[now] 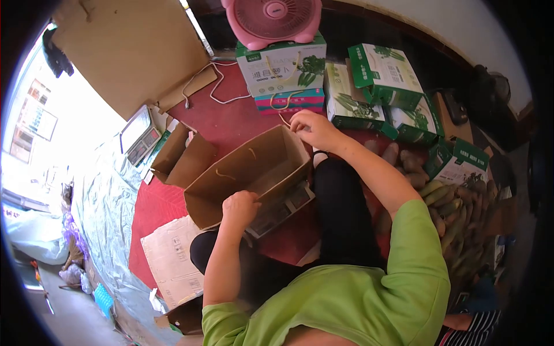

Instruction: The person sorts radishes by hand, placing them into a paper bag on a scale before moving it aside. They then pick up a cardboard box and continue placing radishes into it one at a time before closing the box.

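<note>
Steadying open carton, seemingly, with fingers of left hand clamped on near rim and those of right hand bent at far corner, grip unclear.

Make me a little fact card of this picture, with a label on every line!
Main thing: open brown box
Left hand: at the box's near edge
Right hand: at its far right corner
Fan: pink, on top of a green-and-white box
Scale: at the left
Vegetables: heaped at the right
Floor: red
</note>
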A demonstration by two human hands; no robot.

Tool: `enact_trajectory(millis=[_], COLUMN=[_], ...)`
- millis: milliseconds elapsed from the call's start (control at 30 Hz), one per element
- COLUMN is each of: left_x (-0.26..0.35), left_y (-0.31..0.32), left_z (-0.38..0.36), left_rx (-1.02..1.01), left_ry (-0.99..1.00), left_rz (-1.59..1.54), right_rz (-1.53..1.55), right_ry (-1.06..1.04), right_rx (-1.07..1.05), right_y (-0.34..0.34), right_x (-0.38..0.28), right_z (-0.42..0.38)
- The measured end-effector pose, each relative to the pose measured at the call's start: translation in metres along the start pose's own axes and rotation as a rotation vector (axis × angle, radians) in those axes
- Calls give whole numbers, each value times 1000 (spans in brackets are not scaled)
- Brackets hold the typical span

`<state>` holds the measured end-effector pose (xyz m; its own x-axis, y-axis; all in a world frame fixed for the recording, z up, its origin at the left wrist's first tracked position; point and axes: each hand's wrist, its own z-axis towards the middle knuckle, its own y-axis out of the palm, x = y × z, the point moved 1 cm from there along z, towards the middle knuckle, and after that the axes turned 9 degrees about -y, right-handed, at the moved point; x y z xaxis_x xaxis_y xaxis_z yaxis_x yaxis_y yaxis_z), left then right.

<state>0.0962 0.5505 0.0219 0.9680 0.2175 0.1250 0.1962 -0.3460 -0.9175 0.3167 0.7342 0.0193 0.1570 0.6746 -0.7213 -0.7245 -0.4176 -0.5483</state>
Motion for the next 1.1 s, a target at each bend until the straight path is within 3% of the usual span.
enact_trajectory(millis=[100,233,300,367,433,567,633,667,767,800,867,1100], left_x=[0,3,6,7,5,0,-2,3,5,5,9,28], left_y=[13,16,16,19,25,31,35,31,38,39,38,28], left_z=[3,5,8,12,16,18,19,20,26,27,29,23], left_rx=[-12,9,-57,-91,-76,71,155,70,112,149,120,3], left_ry=[25,57,28,16,2,19,66,52,99,111,120,7], left_rz=[-12,-8,35,52,35,-54,-75,-125,-174,-170,-191,-99], right_rz=[164,66,-40,-60,52,-315,-333,-334,-378,-358,-188,-36], right_ry=[161,411,418,584,870,987,946,945,853,877,1308,1394], right_rx=[252,333,398,366,266,-105,-410,-516,-815,-810,-134,-76], right_y=[-16,-33,-24,-6,20,75,101,105,121,126,121,101], right_x=[21,62,89,112,122,99,101,89,78,72,60,56], right_z=[-40,-129,-193,-265,-337,-432,-478,-487,-498,-499,-493,-477])
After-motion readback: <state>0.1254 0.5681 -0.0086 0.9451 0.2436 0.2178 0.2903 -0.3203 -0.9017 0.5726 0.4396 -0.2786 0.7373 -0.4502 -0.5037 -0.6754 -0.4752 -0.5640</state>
